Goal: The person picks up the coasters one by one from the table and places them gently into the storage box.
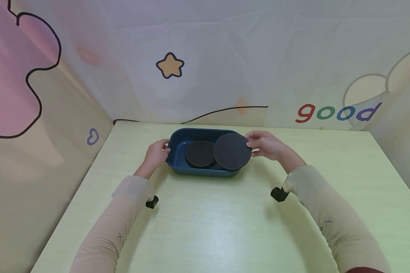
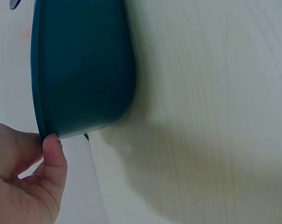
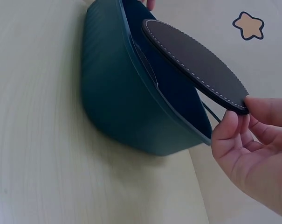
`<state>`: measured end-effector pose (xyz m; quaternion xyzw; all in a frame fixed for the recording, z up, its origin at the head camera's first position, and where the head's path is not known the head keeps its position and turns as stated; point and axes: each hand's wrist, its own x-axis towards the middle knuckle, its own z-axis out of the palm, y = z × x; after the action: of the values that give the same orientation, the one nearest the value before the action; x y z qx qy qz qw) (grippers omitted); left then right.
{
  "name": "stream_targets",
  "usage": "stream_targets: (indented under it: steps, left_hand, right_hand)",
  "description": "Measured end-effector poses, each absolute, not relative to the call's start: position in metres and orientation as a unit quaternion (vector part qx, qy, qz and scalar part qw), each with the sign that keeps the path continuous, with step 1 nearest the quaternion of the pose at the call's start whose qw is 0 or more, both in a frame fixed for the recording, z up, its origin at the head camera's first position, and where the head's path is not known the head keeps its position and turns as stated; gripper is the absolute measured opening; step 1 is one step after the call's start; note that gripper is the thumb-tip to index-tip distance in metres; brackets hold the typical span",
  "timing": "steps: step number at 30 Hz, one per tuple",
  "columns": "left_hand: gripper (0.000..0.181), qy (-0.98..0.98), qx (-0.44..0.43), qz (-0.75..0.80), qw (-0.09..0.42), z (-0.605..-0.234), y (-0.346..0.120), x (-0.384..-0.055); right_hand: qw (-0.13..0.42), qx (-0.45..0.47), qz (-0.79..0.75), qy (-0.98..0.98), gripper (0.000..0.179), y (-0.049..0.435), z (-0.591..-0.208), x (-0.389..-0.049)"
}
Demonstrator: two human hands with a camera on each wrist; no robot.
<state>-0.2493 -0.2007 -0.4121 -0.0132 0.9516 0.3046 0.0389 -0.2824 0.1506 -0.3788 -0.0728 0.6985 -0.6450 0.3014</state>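
A dark teal rectangular bin (image 1: 205,173) with rounded corners stands near the back of the table. My left hand (image 1: 156,154) pinches its left rim between thumb and fingers, as the left wrist view also shows. My right hand (image 1: 265,145) pinches the edge of a round black coaster (image 1: 232,151) with pale stitching round its border. That coaster is tilted above the bin's right end, over the rim. Another round black coaster (image 1: 199,154) lies inside the bin, its right edge partly covered by the held one.
The pale wood-grain table (image 1: 208,223) spreads in front of the bin. Behind it hangs a printed cloth backdrop (image 1: 218,68) with a star and the word "good". A small black camera (image 1: 279,194) sits at the right wrist, another (image 1: 152,202) at the left.
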Motion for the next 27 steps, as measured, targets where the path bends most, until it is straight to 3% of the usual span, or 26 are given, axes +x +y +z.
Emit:
stream_targets:
  steps: [10,17,27]
  left_hand:
    - [0.038,0.951,-0.014,0.305,0.042,-0.414,-0.201,-0.25]
    - [0.038,0.95,-0.018,0.31,0.047,-0.412,-0.201,-0.25]
    - [0.038,0.952,-0.016,0.304,0.04,-0.414,-0.201,-0.25]
  right_hand:
    - [0.279,-0.061,-0.658,0.697,0.014,0.122,-0.384,-0.283]
    - [0.269,-0.105,-0.688,0.666,0.017,0.113,-0.406,-0.294]
    - [0.271,-0.022,-0.685,0.676,0.011,0.082,-0.399,-0.287]
